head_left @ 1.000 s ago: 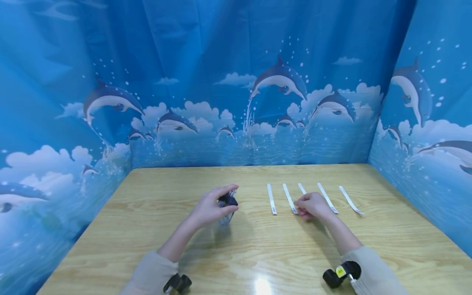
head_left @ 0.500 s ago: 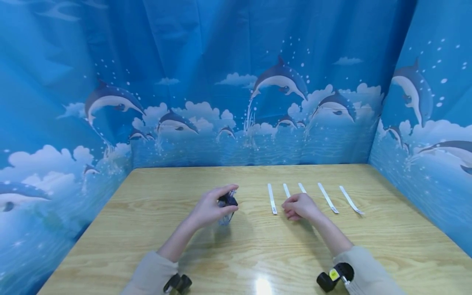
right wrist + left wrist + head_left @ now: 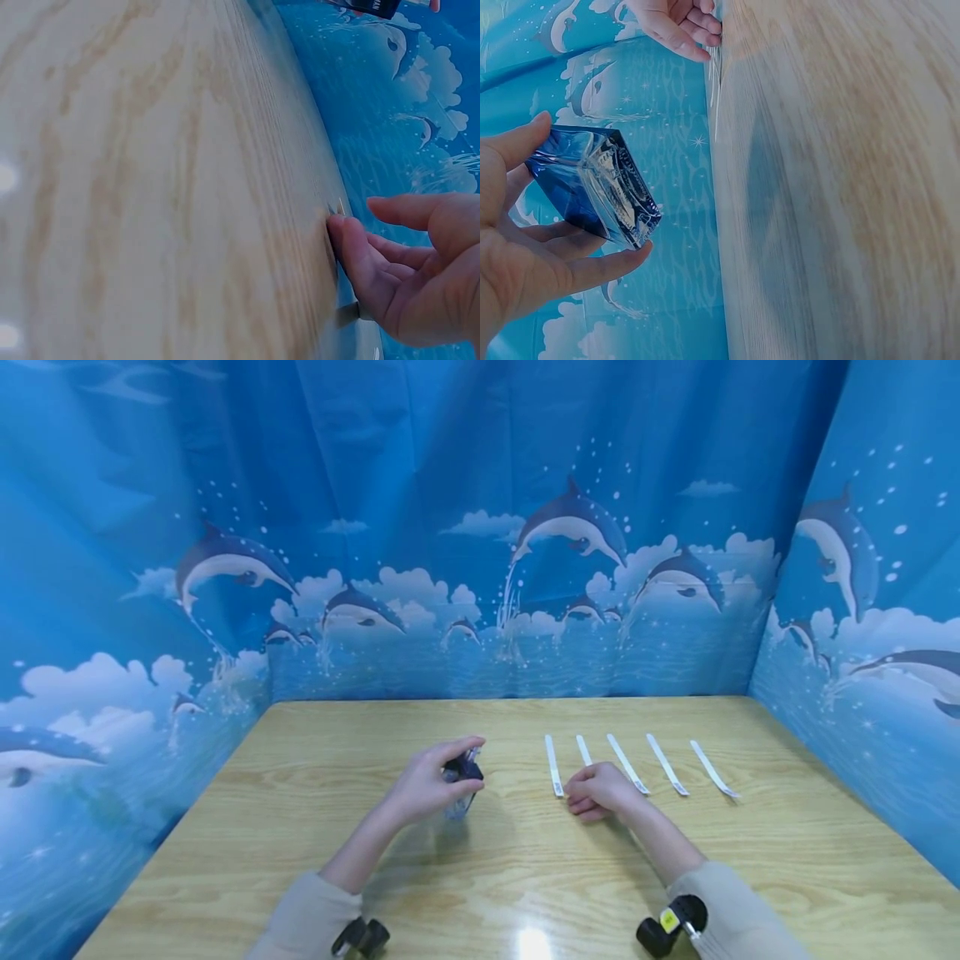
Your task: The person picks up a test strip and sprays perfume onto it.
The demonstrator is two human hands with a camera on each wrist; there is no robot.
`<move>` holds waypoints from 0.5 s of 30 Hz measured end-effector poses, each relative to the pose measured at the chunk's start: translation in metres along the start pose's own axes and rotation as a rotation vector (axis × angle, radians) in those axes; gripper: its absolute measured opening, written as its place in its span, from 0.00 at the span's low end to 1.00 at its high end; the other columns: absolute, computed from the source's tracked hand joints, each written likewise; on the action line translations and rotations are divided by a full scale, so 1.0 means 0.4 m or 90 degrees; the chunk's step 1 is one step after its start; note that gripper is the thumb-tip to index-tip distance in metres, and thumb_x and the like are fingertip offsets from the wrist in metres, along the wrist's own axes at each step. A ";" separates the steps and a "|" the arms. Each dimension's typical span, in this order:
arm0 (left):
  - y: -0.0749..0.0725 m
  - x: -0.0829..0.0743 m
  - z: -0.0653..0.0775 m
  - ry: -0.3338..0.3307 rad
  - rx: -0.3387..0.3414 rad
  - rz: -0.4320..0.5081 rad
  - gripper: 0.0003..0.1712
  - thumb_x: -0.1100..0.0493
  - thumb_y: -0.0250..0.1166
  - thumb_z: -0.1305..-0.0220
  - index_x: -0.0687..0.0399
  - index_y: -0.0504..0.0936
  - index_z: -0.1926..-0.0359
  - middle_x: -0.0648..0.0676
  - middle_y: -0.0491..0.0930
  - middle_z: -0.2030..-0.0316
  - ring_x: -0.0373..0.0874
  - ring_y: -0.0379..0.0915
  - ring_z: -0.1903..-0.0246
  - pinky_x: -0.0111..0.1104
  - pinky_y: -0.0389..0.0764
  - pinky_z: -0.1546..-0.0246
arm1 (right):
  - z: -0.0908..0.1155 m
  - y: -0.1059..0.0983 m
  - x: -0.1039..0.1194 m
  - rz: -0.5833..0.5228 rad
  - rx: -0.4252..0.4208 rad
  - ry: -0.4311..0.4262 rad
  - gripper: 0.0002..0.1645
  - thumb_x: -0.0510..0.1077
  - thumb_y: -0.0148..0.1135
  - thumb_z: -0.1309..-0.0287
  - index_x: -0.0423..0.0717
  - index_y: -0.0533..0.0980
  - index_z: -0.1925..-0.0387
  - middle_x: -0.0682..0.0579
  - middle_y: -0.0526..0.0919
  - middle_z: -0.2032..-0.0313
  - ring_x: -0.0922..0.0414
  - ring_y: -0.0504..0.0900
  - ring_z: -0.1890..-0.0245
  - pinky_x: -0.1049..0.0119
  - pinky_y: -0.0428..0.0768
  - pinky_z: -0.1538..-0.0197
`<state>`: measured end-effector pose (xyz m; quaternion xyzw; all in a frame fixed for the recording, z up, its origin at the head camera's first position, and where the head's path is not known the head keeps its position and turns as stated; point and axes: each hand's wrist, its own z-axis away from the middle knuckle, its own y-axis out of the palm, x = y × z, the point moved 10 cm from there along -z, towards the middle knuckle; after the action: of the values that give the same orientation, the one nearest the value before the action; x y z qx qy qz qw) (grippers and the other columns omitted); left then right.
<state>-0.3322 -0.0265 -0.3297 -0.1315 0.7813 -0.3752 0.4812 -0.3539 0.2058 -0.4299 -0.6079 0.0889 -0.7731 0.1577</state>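
My left hand (image 3: 427, 781) grips a blue-tinted glass perfume bottle (image 3: 592, 180) with a thick clear base, holding it above the table between thumb and fingers. Several narrow white paper strips lie in a row to its right. My right hand (image 3: 603, 789) rests low over the near end of the second strip (image 3: 582, 747) from the left, hiding that end. Its fingertips sit close beside the printed end of the leftmost strip (image 3: 553, 764). The right wrist view shows the right hand's fingertips (image 3: 335, 225) at the table surface, thumb and fingers apart with nothing pinched between them.
The wooden table (image 3: 300, 843) reaches back to a blue dolphin-print curtain (image 3: 420, 527), which also covers both sides. Three more strips lie to the right of my right hand, the rightmost strip (image 3: 712, 768) curling at its near end. A wrist camera (image 3: 667, 925) sits on each sleeve.
My right hand has moved left along the row, from the third strip to the second, uncovering the third strip's printed end. The left hand and bottle have stayed in place.
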 end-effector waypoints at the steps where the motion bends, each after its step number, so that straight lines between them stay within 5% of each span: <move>1: 0.000 0.000 0.000 -0.001 0.000 0.000 0.33 0.52 0.67 0.43 0.40 0.69 0.36 0.48 0.67 0.38 0.50 0.62 0.39 0.46 0.67 0.43 | -0.001 0.001 -0.001 -0.003 -0.002 0.003 0.13 0.34 0.58 0.45 0.27 0.73 0.60 0.44 0.82 0.73 0.58 0.82 0.78 0.64 0.81 0.74; 15: -0.001 0.002 -0.001 -0.010 0.002 -0.001 0.33 0.52 0.68 0.44 0.39 0.68 0.36 0.48 0.67 0.38 0.51 0.62 0.39 0.46 0.67 0.43 | -0.026 0.003 0.002 0.043 -0.066 0.029 0.14 0.34 0.65 0.49 0.31 0.72 0.63 0.47 0.78 0.80 0.61 0.77 0.84 0.66 0.80 0.79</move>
<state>-0.3330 -0.0267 -0.3298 -0.1343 0.7769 -0.3758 0.4869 -0.3642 0.2039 -0.4320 -0.5940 0.1532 -0.7754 0.1496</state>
